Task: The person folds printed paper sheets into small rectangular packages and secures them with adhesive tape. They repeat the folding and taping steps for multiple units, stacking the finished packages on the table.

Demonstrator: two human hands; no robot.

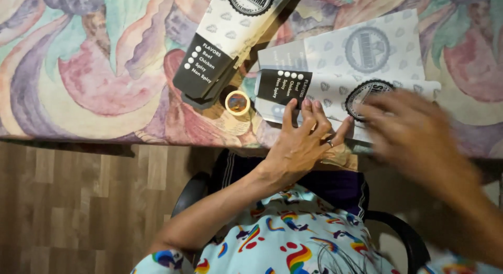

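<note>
Now, working outward from your body:

Left hand: your left hand [301,143] lies flat, fingers spread and unclenched, pressing down on the near edge of the top paper sleeve [335,93]; it pins the sleeve, it does not grasp it.

Right hand: your right hand [414,132] is a blur just right of the pinned spot, over the sleeve's round printed seal; whether it is closed on the paper, you cannot tell.

Sleeve in hand: it sits at the table's near edge, directly under your left fingertips, with its black end panel just beyond them.

Handling: it looks thin, light and easily creased, likely to slide on the cloth; hold it flat by an edge or corner, not pinched mid-sheet.

Count of sleeves: two or three overlap under your hands, and one folded sleeve [225,43] lies angled beyond and to the left.

Small round cap [237,102]: one, left of your fingertips.

Patterned tablecloth [94,69]: one, beneath everything.
</note>
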